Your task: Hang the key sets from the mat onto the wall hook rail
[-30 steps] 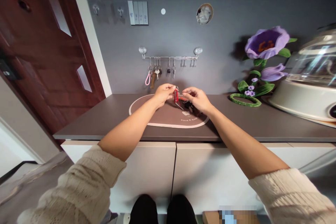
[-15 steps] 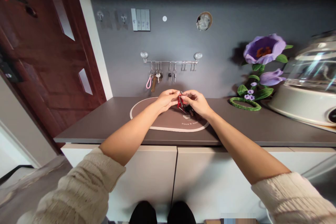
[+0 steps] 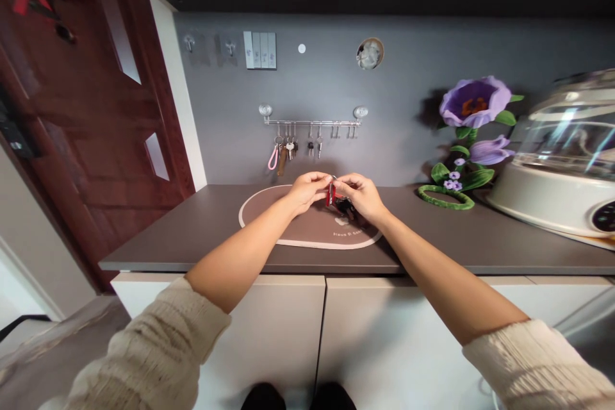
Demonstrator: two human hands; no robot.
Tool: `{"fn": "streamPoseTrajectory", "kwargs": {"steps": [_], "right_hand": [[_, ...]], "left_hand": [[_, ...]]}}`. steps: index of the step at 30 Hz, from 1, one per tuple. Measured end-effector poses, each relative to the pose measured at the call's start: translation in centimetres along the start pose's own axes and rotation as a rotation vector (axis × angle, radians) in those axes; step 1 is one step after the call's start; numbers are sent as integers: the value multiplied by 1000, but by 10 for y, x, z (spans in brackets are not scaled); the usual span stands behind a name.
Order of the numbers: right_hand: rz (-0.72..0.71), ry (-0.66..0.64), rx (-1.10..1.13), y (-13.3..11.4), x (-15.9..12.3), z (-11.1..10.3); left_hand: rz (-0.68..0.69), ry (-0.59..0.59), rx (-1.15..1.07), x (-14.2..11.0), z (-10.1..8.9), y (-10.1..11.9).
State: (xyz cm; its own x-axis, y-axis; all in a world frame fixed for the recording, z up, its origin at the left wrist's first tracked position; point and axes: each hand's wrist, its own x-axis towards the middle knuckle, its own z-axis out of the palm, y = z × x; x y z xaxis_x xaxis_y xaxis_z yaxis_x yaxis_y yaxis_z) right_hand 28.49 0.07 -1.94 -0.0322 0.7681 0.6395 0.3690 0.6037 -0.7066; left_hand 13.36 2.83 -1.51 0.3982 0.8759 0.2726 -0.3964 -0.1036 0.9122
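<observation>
Both hands meet over the brown oval mat (image 3: 269, 211), pinching one metal key ring (image 3: 335, 177) between them. My left hand (image 3: 308, 192) closes on the ring's left side, thumb and fingers together. On the other side, my right hand (image 3: 361, 195) grips the same ring with its fingertips. From it hangs a red item (image 3: 330, 195) with a silvery metal piece, too small to make out fully. Dark keys (image 3: 344, 206) dangle below my right fingers, partly hidden by that hand.
A clear hook rail (image 3: 312, 122) on the grey wall holds several keys and a pink loop (image 3: 273, 157). On the right of the counter (image 3: 432, 237) stand a purple flower decoration (image 3: 475, 102) and a white appliance with a clear cover (image 3: 552, 186). A dark red door (image 3: 96, 115) is at left.
The view has tilted up slightly, so everything sits lower. My hands still hold the key ring; the red item and its metal piece hang more upright between them.
</observation>
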Motion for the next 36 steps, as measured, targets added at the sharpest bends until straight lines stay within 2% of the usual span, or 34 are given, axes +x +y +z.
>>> {"fn": "streamPoseTrajectory", "kwargs": {"steps": [6, 15, 20, 25, 36], "right_hand": [[73, -10, 109, -6, -1, 2], [142, 75, 300, -8, 13, 0], [243, 93, 408, -22, 23, 1], [286, 130, 418, -31, 46, 3], [338, 267, 383, -33, 104, 10]], "left_hand": [[138, 13, 136, 3, -1, -5], [396, 236, 662, 11, -9, -8], [515, 255, 970, 11, -13, -15], [495, 279, 1021, 11, -12, -19], [466, 336, 992, 16, -13, -26]]}}
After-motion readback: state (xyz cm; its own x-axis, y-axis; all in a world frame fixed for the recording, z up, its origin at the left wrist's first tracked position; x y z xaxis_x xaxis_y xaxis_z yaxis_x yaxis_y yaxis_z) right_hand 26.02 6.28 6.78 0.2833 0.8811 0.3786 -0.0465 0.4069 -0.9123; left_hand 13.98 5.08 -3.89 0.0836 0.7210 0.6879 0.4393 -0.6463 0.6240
